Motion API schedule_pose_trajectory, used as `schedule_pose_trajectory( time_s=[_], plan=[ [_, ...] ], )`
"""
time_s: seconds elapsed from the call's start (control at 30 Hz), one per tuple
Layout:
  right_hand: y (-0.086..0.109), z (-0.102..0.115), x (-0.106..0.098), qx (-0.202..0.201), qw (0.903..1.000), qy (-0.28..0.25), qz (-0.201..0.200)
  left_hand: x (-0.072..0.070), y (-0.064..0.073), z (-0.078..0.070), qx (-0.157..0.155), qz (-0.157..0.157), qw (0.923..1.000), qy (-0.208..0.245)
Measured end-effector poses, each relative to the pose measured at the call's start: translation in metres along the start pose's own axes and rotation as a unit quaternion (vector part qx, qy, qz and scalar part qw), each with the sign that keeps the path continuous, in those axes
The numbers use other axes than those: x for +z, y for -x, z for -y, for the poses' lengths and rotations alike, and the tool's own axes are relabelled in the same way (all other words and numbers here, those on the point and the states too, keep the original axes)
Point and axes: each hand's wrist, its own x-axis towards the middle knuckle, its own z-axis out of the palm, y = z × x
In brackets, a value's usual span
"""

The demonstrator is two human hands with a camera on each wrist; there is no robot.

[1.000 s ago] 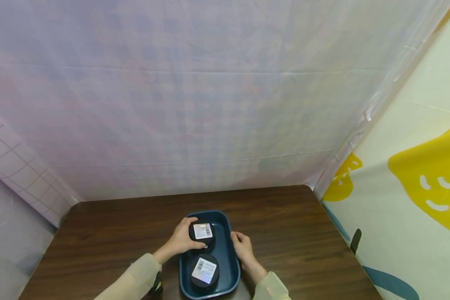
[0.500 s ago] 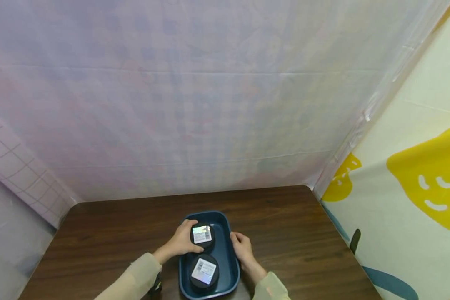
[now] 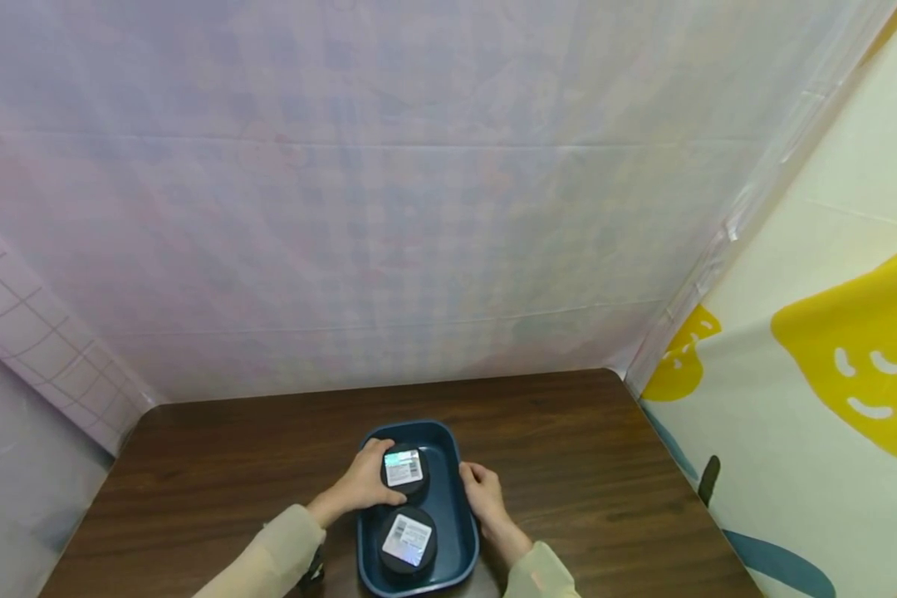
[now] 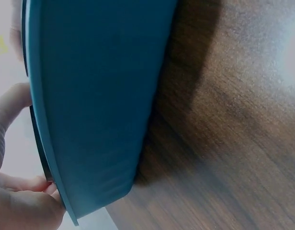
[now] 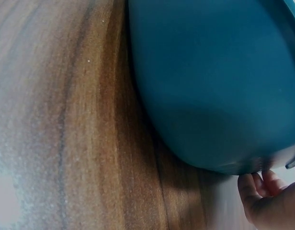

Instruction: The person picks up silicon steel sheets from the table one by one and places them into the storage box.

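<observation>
A deep blue rectangular tray stands on the wooden table with two round black containers inside, each with a white label on top. My left hand reaches over the tray's left rim and grips the far container, thumb on its near side and fingers on its far side. The near container lies just below it, untouched. At the tray's right rim, my right hand pinches the edge with curled fingers. In the right wrist view, fingertips meet the tray's outer wall; the left wrist view shows mostly the tray's side.
Dark brown table top surrounds the tray. Behind it hangs a pale checked curtain. A white sheet with yellow smiling shapes covers the right side, and a dark strap shows below the left sleeve.
The far container has shifted slightly toward me in the tray, and my left thumb has moved a little back with it. My right hand and the tray have stayed in place.
</observation>
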Motion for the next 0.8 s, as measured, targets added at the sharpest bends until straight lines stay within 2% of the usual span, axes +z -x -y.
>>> schedule_pose_trajectory(
  time_s=[0.23,0.4,0.47,0.53,0.6,0.63,0.7,0.73,0.8],
  plan=[
    [-0.003,0.003,-0.001,-0.002,0.9999,-0.011,0.007,-0.008,0.0,-0.002,-0.001,0.008,1.0,-0.001],
    [-0.008,0.006,-0.003,-0.023,0.9997,-0.009,-0.007,-0.015,0.0,-0.005,-0.001,-0.033,0.9992,0.02],
    [-0.009,0.01,-0.004,-0.049,0.9986,0.007,-0.019,-0.017,0.001,-0.006,0.001,-0.051,0.9984,0.023],
    [-0.009,0.013,-0.005,-0.11,0.9928,0.037,-0.031,-0.021,0.003,-0.009,0.005,-0.059,0.9981,0.016],
    [-0.007,0.018,-0.005,-0.197,0.9762,0.081,-0.041,-0.025,0.007,-0.012,0.009,-0.064,0.9979,-0.006],
    [-0.007,0.02,-0.005,-0.245,0.9629,0.104,-0.046,-0.026,0.009,-0.014,0.013,-0.067,0.9973,-0.027],
    [-0.005,0.024,-0.004,-0.333,0.9295,0.15,-0.052,-0.028,0.014,-0.018,0.028,-0.08,0.9933,-0.078],
    [-0.003,0.027,-0.003,-0.364,0.9144,0.169,-0.052,-0.028,0.016,-0.021,0.034,-0.088,0.9895,-0.11],
    [0.001,0.032,-0.001,-0.404,0.8913,0.202,-0.045,-0.025,0.021,-0.025,0.054,-0.109,0.9757,-0.183]
  ],
)
